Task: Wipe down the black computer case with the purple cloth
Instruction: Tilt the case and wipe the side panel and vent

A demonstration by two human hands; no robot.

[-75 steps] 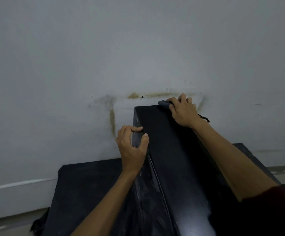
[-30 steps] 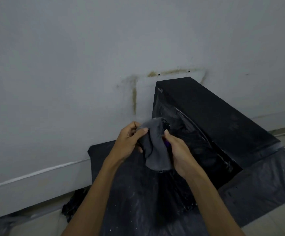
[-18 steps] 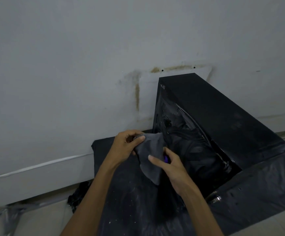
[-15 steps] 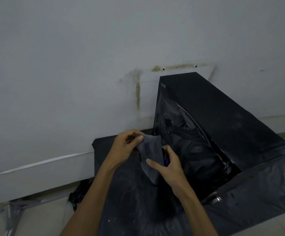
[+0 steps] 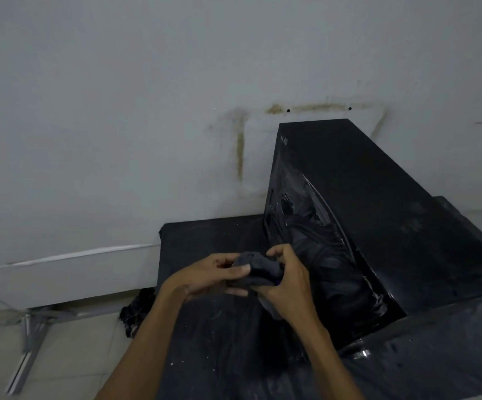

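Both forearms: reach forward from the near edge and converge above the black-sheeted surface (image 5: 219,336), wrists about level, resting on nothing.
Left hand (image 5: 205,277): palm turned inward, fingers (image 5: 235,291) curled beneath the bundle and thumb laid along its top, pinching it.
Right hand (image 5: 289,287): knuckles up, fingers curled over the bundle's far side, gripping it against the left.
Purple cloth (image 5: 258,268): wadded between the two hands, in the air just in front of the case's glossy side and apart from it. It reads grey in this light, with a purple sliver by the right palm.
Step in hand: probably regathering the cloth to a fresh face before the next pass.
Doing it well: fold it into a flat pad, clean side out, with no tail hanging. Settle it in one hand so flat fingers can press it evenly, and leave the other free to steady the case.
Black computer case (image 5: 364,197): upright on the surface with its far end at the wall, shiny side panel towards the hands, faint pale smudges on the matt top.
Wall (image 5: 118,111): grey, brown-stained beside and above the case.
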